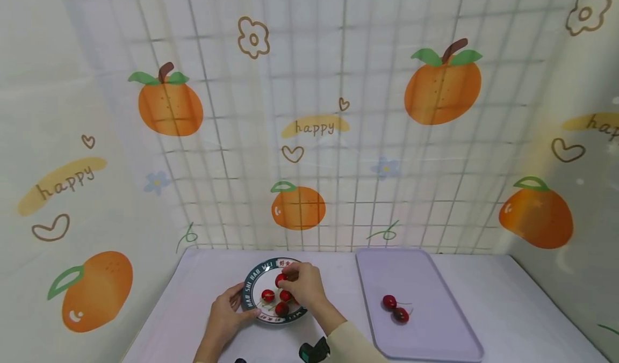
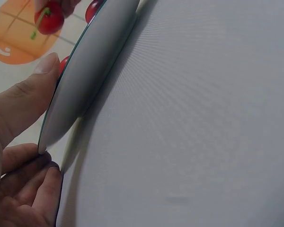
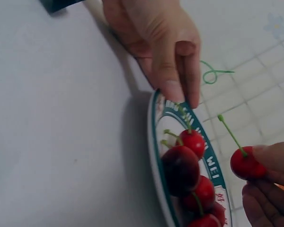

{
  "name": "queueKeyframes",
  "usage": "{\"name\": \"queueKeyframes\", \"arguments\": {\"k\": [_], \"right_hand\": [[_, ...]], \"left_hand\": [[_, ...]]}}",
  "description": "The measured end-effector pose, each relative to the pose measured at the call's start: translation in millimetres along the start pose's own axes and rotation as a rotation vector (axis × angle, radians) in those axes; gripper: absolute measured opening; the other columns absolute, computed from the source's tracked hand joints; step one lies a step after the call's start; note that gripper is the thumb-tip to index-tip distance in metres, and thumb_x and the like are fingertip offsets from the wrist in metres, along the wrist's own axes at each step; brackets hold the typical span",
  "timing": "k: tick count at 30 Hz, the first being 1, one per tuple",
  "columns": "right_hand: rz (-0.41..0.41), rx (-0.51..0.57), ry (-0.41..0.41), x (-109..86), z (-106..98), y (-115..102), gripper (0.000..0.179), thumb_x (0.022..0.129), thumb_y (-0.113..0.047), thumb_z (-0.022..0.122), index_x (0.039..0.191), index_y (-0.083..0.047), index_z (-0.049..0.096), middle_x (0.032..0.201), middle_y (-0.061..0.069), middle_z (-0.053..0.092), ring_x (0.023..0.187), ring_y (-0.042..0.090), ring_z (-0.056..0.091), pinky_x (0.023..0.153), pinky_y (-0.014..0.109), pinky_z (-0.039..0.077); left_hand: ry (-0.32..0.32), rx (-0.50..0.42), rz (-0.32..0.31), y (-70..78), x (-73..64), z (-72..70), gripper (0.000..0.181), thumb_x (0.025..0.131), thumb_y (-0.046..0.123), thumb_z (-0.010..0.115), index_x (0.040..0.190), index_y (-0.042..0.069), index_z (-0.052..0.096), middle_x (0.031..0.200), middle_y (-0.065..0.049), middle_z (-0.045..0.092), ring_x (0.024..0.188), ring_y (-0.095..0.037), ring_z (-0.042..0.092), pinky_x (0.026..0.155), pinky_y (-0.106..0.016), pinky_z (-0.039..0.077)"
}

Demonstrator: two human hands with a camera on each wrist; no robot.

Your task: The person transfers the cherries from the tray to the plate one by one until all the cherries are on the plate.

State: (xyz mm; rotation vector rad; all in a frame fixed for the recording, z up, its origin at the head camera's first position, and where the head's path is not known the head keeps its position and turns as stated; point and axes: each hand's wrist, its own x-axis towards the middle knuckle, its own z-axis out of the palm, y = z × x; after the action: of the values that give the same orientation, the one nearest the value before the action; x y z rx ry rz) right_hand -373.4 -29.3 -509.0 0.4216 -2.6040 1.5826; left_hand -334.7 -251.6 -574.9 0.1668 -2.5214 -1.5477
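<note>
My left hand [image 1: 224, 314] grips the left rim of a round plate [image 1: 248, 288] with a dark green, lettered border. Its thumb [image 3: 171, 90] lies over the rim in the right wrist view, and the fingers are at the plate's outer edge. Over the plate, my right hand [image 1: 307, 288] pinches a red cherry [image 3: 246, 163] between thumb and fingers, its green stem sticking out. Several more cherries lie on the plate, among them a bright red one [image 1: 268, 296] and a darker one [image 3: 181, 170]. The right hand partly covers the others in the head view.
To the right lies a lilac tray [image 1: 425, 331] bearing two dark red cherries [image 1: 401, 315] with stems. A black and green object [image 1: 314, 349] is by the right sleeve [image 1: 355, 344]. Behind the white table [image 1: 174, 309] hangs a curtain [image 1: 377, 202] printed with oranges.
</note>
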Motion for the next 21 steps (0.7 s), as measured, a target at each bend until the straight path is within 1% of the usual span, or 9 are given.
{"name": "queueKeyframes", "arguments": {"k": [5, 9, 13, 16, 21], "right_hand": [[-0.014, -0.047, -0.019, 1.4, 8, 2, 0.024, 0.088, -0.005, 0.085, 0.111, -0.005, 0.078, 0.097, 0.006, 0.074, 0.087, 0.019, 0.065, 0.079, 0.033, 0.069], [-0.046, -0.13, -0.024, 2.0, 11, 1, 0.023, 0.088, -0.007, 0.085, 0.11, -0.004, 0.079, 0.096, 0.005, 0.075, 0.087, 0.018, 0.064, 0.077, 0.033, 0.068], [-0.056, -0.215, -0.024, 2.8, 15, 1, 0.023, 0.089, -0.009, 0.085, 0.111, -0.005, 0.079, 0.096, 0.005, 0.074, 0.086, 0.018, 0.062, 0.075, 0.033, 0.067], [-0.062, -0.243, -0.032, 3.6, 18, 2, 0.024, 0.089, -0.009, 0.085, 0.112, -0.003, 0.079, 0.097, 0.006, 0.074, 0.087, 0.019, 0.062, 0.075, 0.034, 0.067], [-0.089, -0.278, -0.051, 5.0, 23, 2, 0.023, 0.088, -0.008, 0.085, 0.11, -0.002, 0.079, 0.098, 0.008, 0.075, 0.088, 0.021, 0.063, 0.076, 0.036, 0.068]], "left_hand": [[-0.004, -0.009, 0.019, 1.7, -0.6, -1.1, 0.094, 0.069, 0.02, 0.1, 0.145, -0.009, 0.054, 0.149, -0.033, 0.053, 0.138, -0.047, 0.053, 0.112, -0.046, 0.051], [-0.003, 0.001, 0.01, 3.7, -0.7, -0.5, 0.094, 0.069, 0.02, 0.1, 0.145, -0.009, 0.054, 0.149, -0.032, 0.053, 0.138, -0.047, 0.053, 0.111, -0.047, 0.051], [-0.003, 0.003, 0.01, 5.4, -1.5, -0.7, 0.093, 0.07, 0.021, 0.1, 0.145, -0.009, 0.054, 0.149, -0.032, 0.053, 0.138, -0.047, 0.053, 0.112, -0.047, 0.05], [0.006, 0.012, 0.02, 5.4, -1.8, -1.0, 0.092, 0.071, 0.021, 0.1, 0.145, -0.009, 0.055, 0.148, -0.031, 0.055, 0.138, -0.046, 0.054, 0.111, -0.046, 0.05], [0.012, 0.01, 0.016, 3.6, -1.5, -1.1, 0.092, 0.07, 0.021, 0.1, 0.144, -0.009, 0.055, 0.149, -0.031, 0.054, 0.138, -0.047, 0.054, 0.112, -0.046, 0.051]]}}
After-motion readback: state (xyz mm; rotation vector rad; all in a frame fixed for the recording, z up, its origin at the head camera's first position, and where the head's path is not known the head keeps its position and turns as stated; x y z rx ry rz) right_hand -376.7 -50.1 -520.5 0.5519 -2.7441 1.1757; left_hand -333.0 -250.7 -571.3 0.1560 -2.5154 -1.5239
